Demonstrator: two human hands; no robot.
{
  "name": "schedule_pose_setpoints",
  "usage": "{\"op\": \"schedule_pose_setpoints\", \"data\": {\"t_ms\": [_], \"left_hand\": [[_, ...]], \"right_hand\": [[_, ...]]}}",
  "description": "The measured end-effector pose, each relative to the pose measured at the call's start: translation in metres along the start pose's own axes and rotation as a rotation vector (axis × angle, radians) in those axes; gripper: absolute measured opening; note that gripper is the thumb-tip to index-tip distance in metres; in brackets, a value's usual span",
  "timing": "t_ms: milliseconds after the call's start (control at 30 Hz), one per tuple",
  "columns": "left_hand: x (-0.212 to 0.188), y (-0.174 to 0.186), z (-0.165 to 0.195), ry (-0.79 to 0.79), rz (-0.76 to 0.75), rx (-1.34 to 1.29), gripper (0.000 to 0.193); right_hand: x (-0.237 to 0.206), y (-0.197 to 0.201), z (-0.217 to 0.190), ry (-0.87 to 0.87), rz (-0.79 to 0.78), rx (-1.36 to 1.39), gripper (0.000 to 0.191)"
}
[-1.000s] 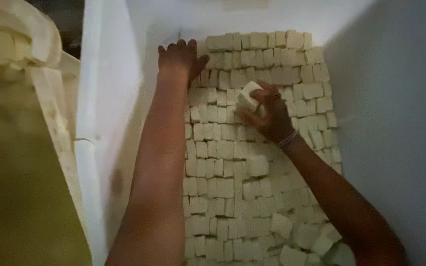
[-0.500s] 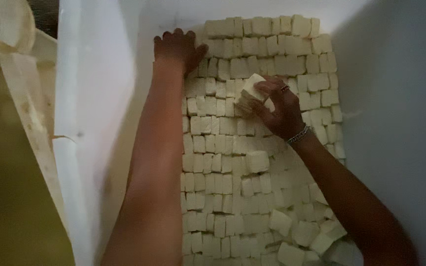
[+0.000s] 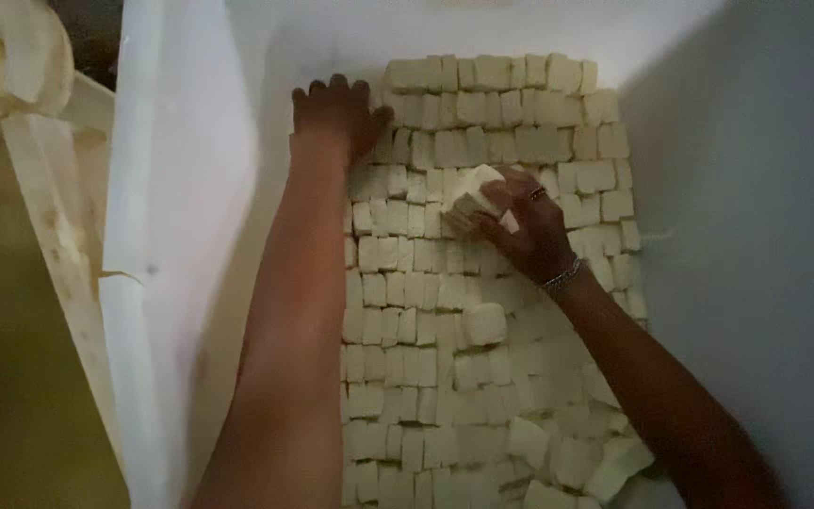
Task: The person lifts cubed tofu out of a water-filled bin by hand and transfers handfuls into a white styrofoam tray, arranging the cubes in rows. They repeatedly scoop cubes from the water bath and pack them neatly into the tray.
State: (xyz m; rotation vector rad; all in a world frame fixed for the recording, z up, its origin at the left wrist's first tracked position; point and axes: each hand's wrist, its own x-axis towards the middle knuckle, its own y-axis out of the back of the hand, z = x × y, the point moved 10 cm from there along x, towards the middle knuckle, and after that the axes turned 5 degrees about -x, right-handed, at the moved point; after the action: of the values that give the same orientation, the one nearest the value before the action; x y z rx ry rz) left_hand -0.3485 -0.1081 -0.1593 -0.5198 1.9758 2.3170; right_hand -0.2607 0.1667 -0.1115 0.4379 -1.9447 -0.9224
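A deep white bin [image 3: 181, 188] holds a layer of several pale cream cubes [image 3: 426, 377] packed side by side. My left hand [image 3: 332, 113] lies flat, fingers spread, on the cubes at the far left corner of the layer, close to the bin wall. My right hand [image 3: 529, 226] is closed around one or two pale cubes [image 3: 473, 193] and holds them tilted just above the middle of the layer. A bracelet and a ring show on that hand. One cube [image 3: 484, 323] sticks up from the layer below my right hand.
The bin's white walls rise at the left, at the back [image 3: 332, 38] and on the right [image 3: 756, 236]. Loose, tilted cubes [image 3: 605, 462] lie heaped at the near right. Outside the bin, a pale wooden frame [image 3: 49, 236] stands at the left.
My right hand has shifted its held cubes slightly left and lower toward the layer. The left hand stays pressed at the far left corner. The view has drifted a little.
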Motion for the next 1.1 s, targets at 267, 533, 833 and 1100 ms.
{"op": "schedule_pose_setpoints", "data": {"t_ms": [267, 533, 833, 1100], "left_hand": [[0.000, -0.004, 0.001, -0.006, -0.008, 0.013, 0.067], [0.006, -0.015, 0.001, -0.018, 0.003, -0.017, 0.064], [0.009, -0.029, 0.006, -0.047, 0.107, -0.034, 0.062], [0.023, -0.032, 0.006, -0.016, 0.097, -0.006, 0.058]], "right_hand": [[-0.006, -0.005, 0.005, -0.038, -0.049, 0.054, 0.058], [-0.016, -0.015, 0.004, -0.022, -0.045, 0.002, 0.064], [-0.034, -0.020, 0.008, -0.056, 0.050, -0.064, 0.063], [-0.037, -0.040, 0.014, -0.076, -0.101, -0.076, 0.071]]}}
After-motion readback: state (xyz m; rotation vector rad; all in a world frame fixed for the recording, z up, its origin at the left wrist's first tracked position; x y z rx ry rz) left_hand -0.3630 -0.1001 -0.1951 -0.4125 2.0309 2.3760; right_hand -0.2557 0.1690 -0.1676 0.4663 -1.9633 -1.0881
